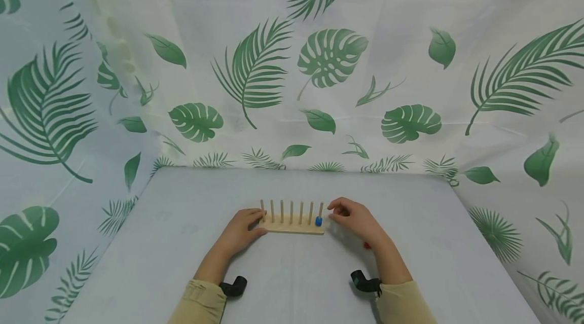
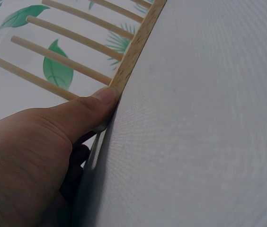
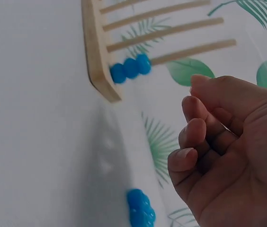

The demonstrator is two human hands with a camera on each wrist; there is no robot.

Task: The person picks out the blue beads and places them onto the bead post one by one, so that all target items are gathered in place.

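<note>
A wooden peg rack with a row of upright pegs stands on the white-covered table. The left hand grips its left end, the thumb lying along the base's near edge; its other fingers are mostly hidden in the left wrist view. On the rightmost peg sit three blue beads, stacked at the bottom against the base. The right hand hovers just right of that peg, apart from it. Its fingers are loosely bent, and nothing shows between them and the thumb.
More blue beads lie on the table near the right hand. A small red thing shows partly behind the right wrist. Leaf-printed curtains enclose the table's back and sides.
</note>
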